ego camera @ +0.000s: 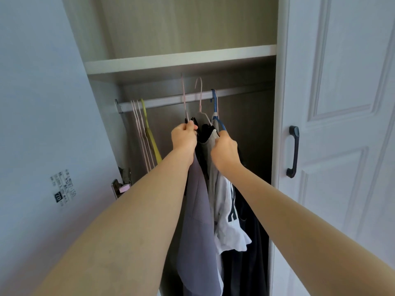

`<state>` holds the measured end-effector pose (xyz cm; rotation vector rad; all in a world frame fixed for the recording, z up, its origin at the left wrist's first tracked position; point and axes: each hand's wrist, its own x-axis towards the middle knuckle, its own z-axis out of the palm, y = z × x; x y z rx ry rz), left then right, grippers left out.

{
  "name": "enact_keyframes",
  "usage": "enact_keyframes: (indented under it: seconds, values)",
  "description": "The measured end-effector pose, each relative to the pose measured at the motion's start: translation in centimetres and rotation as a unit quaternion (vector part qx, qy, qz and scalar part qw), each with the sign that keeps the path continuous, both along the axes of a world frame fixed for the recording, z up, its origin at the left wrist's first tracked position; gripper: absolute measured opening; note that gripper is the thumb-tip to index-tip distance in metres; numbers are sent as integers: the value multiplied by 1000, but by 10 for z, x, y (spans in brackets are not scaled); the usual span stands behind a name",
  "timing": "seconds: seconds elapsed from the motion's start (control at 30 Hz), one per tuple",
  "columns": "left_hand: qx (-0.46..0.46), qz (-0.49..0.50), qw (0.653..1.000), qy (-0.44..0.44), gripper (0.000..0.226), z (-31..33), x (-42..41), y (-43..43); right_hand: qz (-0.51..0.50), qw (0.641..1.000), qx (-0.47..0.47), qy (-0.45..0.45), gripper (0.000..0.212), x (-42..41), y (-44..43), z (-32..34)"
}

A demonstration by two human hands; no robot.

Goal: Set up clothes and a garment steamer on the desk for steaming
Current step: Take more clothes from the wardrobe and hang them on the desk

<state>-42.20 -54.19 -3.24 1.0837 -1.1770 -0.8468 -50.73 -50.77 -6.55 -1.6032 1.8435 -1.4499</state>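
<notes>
I am reaching into an open wardrobe. My left hand (pixel 184 136) grips a pink hanger (pixel 184 97) that carries a grey-purple garment (pixel 197 227); its hook stands above the silver rail (pixel 166 100). My right hand (pixel 224 150) grips the shoulder of a blue hanger (pixel 215 103), whose hook is still over the rail. A white shirt with dark print (pixel 227 212) hangs below it. Between the two a second pink hanger (pixel 200 97) holds a dark garment (pixel 205 133). No steamer or desk is in view.
Several empty pink hangers (pixel 140 129) and a yellow one (pixel 150 133) hang at the rail's left end. More dark clothes (pixel 254 253) fill the lower right. A shelf (pixel 179 58) runs above the rail. The white door (pixel 342 146) with a black handle (pixel 294 151) stands at right, the open door's inner face (pixel 42 124) at left.
</notes>
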Motion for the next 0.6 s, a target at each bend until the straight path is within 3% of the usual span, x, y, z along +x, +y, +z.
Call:
enact_keyframes:
  seconds: [0.2,0.47,0.6]
  values:
    - [8,8,1000,12,25,-14,-3,25,13,1000,5,5,30,1,25,-12]
    - [27,18,995,97,26,-22,-4,75,32,999,1,-24,30,-3,82,-30]
    - [40,9,992,120,24,-38,-7,109,41,999,3,12,27,-7,115,-39]
